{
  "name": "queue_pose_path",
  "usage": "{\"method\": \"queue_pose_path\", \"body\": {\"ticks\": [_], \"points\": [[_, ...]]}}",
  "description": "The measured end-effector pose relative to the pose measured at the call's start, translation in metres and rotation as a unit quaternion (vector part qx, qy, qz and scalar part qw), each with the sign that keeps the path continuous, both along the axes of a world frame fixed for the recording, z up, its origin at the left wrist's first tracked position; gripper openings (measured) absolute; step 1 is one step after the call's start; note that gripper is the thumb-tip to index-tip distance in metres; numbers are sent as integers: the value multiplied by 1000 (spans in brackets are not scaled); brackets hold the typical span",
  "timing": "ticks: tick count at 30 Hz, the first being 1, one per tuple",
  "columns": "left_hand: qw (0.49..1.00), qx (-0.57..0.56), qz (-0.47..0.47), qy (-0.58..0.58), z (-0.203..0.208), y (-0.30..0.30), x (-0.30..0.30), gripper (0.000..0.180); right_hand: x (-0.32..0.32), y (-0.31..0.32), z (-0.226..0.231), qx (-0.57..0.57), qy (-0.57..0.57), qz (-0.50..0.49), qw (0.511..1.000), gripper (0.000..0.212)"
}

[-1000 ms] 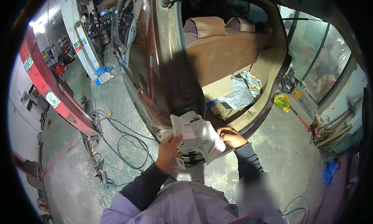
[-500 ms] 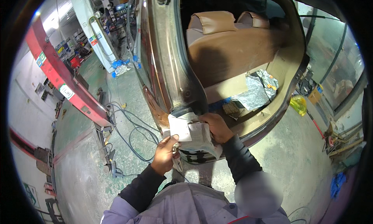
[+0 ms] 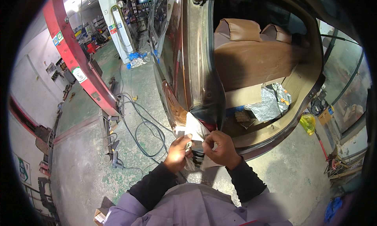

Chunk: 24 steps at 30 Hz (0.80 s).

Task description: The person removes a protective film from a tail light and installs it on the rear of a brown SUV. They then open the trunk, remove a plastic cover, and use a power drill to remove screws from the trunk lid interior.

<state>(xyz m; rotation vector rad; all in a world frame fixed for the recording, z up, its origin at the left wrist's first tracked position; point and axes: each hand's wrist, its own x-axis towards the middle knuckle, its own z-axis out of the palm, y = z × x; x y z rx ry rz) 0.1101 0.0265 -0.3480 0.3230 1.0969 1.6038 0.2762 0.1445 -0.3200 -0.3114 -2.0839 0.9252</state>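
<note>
Currently, both hands meet at the rear corner of the brown car (image 3: pixel 184 69), just below its tail lamp (image 3: pixel 208 122). The left hand (image 3: pixel 177 153) has its fingers (image 3: pixel 187 139) curled shut on the lower edge of a white paper sheet (image 3: pixel 193 126). The right hand (image 3: pixel 222 147) pinches the same sheet from the opposite side, fingertips bent inward. The sheet lies against the car body, directly above the fingers. Beyond the right-hand fingers, the open boot holds crumpled silver foil (image 3: pixel 269 104). Hoses (image 3: pixel 143 128) lie on the floor beside the left hand.
</note>
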Motion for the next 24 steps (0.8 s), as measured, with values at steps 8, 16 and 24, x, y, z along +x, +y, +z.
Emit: {"method": "queue_pose_path", "body": {"ticks": [8,16,24], "points": [[993,33,35,109,13,6,6,36,-23,-16,5,133,-42,14,990,22],[991,88,-39,96,10,10,-4,25,-30,-20,18,131,-78,31,988,20],[995,68,-20,66,-3,15,4,28,-34,-20,34,-134,-23,-196,971,28]]}}
